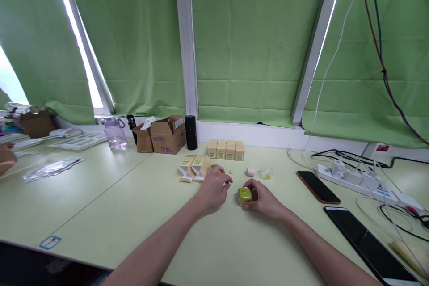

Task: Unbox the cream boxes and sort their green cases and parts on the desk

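My right hand [263,199] is closed around a small clear container with a green lid [245,194], just above or on the table; I cannot tell which. To its left, my left hand [212,188] hovers with loosely bent fingers apart and nothing visible in them. Just behind those fingers a bit of a green object [216,167] shows, mostly hidden. Two opened small cardboard boxes [187,167] lie beside the left hand. Beyond the hands are a tiny yellowish piece [230,171], a small pale pink cylinder [250,172] and a clear cup-like piece [266,173] with something yellow in it.
Several closed small boxes [226,150] stand in a row at the back. Brown cartons [168,135], a black cylinder [191,132] and a purple bottle [115,133] are back left. Phone [318,187], tablet [368,243] and power strip [360,182] lie right. Another person's hand [6,158] shows far left.
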Demonstrator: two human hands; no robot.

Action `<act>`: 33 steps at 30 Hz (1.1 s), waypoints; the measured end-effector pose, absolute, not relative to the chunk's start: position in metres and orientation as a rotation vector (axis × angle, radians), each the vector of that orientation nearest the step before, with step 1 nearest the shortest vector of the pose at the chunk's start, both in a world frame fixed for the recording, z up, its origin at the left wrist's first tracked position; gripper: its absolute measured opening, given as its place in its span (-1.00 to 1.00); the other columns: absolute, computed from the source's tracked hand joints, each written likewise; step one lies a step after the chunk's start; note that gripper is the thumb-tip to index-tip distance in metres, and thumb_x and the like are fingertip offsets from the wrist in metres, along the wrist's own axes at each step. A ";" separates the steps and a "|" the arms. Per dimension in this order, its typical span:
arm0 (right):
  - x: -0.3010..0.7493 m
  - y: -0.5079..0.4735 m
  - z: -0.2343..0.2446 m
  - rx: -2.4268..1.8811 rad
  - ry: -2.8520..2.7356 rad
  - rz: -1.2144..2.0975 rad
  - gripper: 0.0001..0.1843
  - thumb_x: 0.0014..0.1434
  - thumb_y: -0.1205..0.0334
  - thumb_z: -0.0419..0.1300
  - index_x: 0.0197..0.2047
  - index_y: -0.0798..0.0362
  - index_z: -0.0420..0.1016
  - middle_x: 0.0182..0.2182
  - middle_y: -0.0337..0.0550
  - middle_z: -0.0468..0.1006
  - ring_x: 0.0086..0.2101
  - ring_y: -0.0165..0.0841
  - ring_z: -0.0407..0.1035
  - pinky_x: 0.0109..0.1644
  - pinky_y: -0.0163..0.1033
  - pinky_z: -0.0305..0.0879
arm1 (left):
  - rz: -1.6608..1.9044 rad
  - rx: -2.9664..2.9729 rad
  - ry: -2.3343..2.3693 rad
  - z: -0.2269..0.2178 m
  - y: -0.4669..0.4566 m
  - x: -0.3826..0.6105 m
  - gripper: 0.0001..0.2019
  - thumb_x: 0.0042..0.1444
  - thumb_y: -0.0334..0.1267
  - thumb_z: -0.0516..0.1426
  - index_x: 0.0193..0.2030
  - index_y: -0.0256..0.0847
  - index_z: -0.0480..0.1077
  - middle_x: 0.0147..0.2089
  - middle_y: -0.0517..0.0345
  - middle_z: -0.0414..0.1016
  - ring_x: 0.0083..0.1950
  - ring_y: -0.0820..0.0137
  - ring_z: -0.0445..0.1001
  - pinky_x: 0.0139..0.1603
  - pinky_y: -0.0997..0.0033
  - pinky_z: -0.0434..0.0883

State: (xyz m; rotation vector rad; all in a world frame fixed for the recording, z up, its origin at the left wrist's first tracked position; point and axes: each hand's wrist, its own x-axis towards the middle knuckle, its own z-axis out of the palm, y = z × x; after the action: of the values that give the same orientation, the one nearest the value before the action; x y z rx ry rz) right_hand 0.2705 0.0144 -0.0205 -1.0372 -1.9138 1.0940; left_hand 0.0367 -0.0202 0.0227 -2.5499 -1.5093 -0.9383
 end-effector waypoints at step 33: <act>0.257 -0.004 0.008 -0.486 -1.180 1.709 -0.43 0.19 -0.23 0.25 0.13 -0.07 0.45 -0.09 0.02 0.62 -0.09 -0.04 0.54 0.01 0.11 0.42 | -2.409 -2.467 -1.871 0.009 -0.012 0.082 -0.72 0.23 0.02 0.17 -0.19 -0.18 0.40 -0.39 0.13 0.55 -0.33 0.29 0.57 -0.24 0.32 0.46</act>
State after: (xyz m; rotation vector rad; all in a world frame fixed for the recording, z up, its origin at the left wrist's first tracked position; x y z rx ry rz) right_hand 0.2570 -0.0042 0.0083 -0.4860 -1.1796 1.7087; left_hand 0.0818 -0.0118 0.0091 -2.4672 -1.8706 -2.4090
